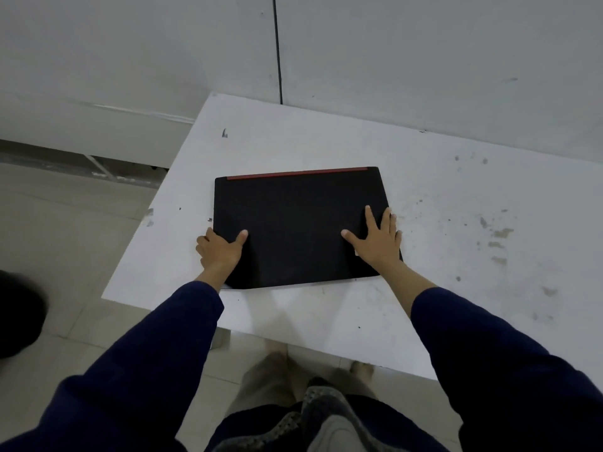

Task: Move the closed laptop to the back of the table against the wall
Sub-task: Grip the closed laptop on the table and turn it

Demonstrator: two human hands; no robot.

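Two bare hands on closed black laptop with red hinge strip [295,223], lying mid white scuffed table [440,223], apart from grey wall [424,60]. Left hand [220,249] grips left edge, fingers curled under, hidden. Right hand [378,239] flat, fingers spread. Black cable [278,50] runs down wall.

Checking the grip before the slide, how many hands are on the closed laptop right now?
2. The left hand clasps the laptop at its near left edge; the right hand lies spread on the lid near its right edge.
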